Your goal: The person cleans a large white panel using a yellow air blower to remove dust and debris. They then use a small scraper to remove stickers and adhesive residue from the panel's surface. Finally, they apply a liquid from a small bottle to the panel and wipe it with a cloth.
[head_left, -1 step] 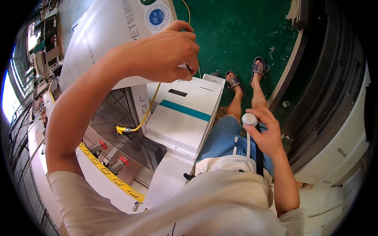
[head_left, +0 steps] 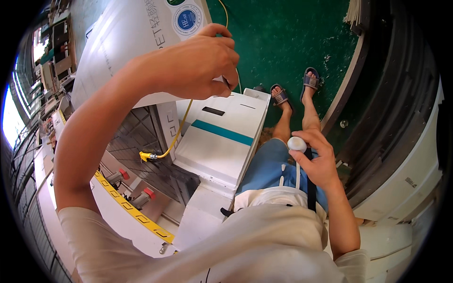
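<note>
My left hand [head_left: 207, 63] is raised over the edge of a big white machine hood [head_left: 127, 42] with round stickers. Its thumb and fingers are curled toward each other. A small dark bit shows between the fingertips, too hidden to name. In front of my blue shorts [head_left: 264, 165], my right hand [head_left: 318, 158] pinches a small white round knob-like piece [head_left: 297, 144] between thumb and fingers. Just behind that hand, a black strap [head_left: 310, 188] and a pale cord hang by the shorts.
Below the hood stands a white machine cabinet [head_left: 212, 146] with a teal stripe. A yellow hose [head_left: 179, 134] ends in a yellow fitting [head_left: 147, 156]. Red-topped clamps [head_left: 149, 193] sit beside a yellow marked rail [head_left: 132, 210]. Dark stacked boards [head_left: 377, 104] line the right, along the green floor [head_left: 283, 37].
The white round piece in my right hand has shifted very slightly left and tilted. My left hand stays almost where it was.
</note>
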{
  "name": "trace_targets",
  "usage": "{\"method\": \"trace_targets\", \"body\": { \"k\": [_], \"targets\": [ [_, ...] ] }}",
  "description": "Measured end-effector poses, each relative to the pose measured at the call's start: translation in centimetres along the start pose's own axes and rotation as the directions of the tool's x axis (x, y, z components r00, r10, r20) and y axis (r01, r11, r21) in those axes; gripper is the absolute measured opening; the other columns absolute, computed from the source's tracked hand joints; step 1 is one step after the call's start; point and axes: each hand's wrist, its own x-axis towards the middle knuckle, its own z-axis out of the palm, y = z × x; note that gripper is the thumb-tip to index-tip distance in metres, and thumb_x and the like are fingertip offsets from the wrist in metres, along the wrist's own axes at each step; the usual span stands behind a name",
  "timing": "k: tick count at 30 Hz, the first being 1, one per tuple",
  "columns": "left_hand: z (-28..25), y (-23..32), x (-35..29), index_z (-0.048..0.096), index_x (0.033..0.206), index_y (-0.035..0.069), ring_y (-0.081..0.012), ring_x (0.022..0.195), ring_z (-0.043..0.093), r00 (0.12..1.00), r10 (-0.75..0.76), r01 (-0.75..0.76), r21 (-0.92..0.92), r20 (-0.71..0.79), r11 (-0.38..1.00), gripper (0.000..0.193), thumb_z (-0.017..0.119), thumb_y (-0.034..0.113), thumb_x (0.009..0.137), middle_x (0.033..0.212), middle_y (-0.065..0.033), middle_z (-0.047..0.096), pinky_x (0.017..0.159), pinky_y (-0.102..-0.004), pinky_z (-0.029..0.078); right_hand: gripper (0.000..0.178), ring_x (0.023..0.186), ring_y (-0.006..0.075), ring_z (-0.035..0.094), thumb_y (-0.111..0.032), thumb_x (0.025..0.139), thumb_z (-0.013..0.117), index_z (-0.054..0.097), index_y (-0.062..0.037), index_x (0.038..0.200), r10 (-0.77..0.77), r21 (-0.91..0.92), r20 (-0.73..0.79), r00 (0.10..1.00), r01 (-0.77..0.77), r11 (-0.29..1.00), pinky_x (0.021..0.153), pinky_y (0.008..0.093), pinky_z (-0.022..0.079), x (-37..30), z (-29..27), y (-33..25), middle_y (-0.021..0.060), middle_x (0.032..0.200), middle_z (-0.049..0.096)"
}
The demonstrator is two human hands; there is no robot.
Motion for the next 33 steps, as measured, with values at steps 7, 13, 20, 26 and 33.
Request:
{"method": "trace_targets", "body": {
  "k": [7, 13, 20, 26, 33],
  "targets": [
    [0.3, -0.2, -0.1, 0.078, 0.086, 0.008, -0.0226, 0.097, 0.058, 1.000, 0.013, -0.013, 0.002, -0.028, 1.000, 0.008, 0.074, 0.015, 0.086, 0.083, -0.0036, 0.065, 0.119, -0.0490, 0.025, 0.038, 0.096, 0.0221, 0.066, -0.003, 0.082, 0.079, 0.071, -0.0051, 0.119, -0.023, 0.032, 0.087, 0.996, 0.021, 0.999, 0.081, 0.0312, 0.053, 2.1, 1.9, 0.7, 0.0085, 0.107, 0.067],
    [-0.3, 0.0, 0.4, 0.075, 0.089, 0.010, -0.0231, 0.099, 0.057, 1.000, -0.016, 0.017, -0.032, 0.026, 0.999, 0.007, 0.073, 0.016, 0.088, 0.085, -0.0030, 0.064, 0.119, -0.0504, 0.025, 0.038, 0.095, 0.0196, 0.066, -0.002, 0.082, 0.079, 0.072, -0.0070, 0.119, -0.051, 0.055, 0.064, 0.997, 0.047, 0.997, 0.076, 0.0291, 0.051, 2.9, 2.1, 3.5, 0.0068, 0.107, 0.066],
    [-0.5, -0.3, 0.5, 0.074, 0.089, 0.011, -0.0232, 0.100, 0.058, 0.999, 0.024, -0.025, 0.028, 0.032, 0.999, 0.006, 0.073, 0.017, 0.090, 0.084, -0.0019, 0.063, 0.119, -0.0524, 0.024, 0.038, 0.089, 0.0146, 0.065, -0.002, 0.081, 0.079, 0.072, -0.0067, 0.118, 0.023, 0.057, 0.082, 0.996, -0.027, 0.998, 0.066, 0.0255, 0.048, 2.6, 2.0, 4.3, 0.0040, 0.105, 0.066],
    [-0.5, 0.7, 0.8, 0.076, 0.090, 0.011, -0.0215, 0.100, 0.060, 0.999, 0.026, -0.024, 0.037, -0.034, 0.999, 0.009, 0.071, 0.018, 0.092, 0.085, -0.0018, 0.064, 0.120, -0.0535, 0.024, 0.033, 0.094, 0.0228, 0.065, -0.002, 0.079, 0.079, 0.070, -0.0017, 0.111, 0.069, 0.079, 0.090, 0.994, -0.076, 0.994, 0.084, 0.0312, 0.051, 2.7, 2.7, 3.2, 0.0081, 0.103, 0.067],
    [0.9, 0.1, 0.1, 0.076, 0.100, 0.010, -0.0241, 0.099, 0.060, 0.986, 0.131, -0.117, 0.135, -0.099, 0.984, 0.013, 0.069, 0.018, 0.093, 0.087, -0.0032, 0.065, 0.121, -0.0536, 0.025, 0.037, 0.098, 0.0198, 0.066, -0.004, 0.083, 0.078, 0.070, -0.0049, 0.120, -0.044, 0.000, 0.115, 0.992, 0.045, 0.999, 0.077, 0.0300, 0.055, 4.0, 3.1, 3.2, 0.0079, 0.107, 0.067]
  ]
}}
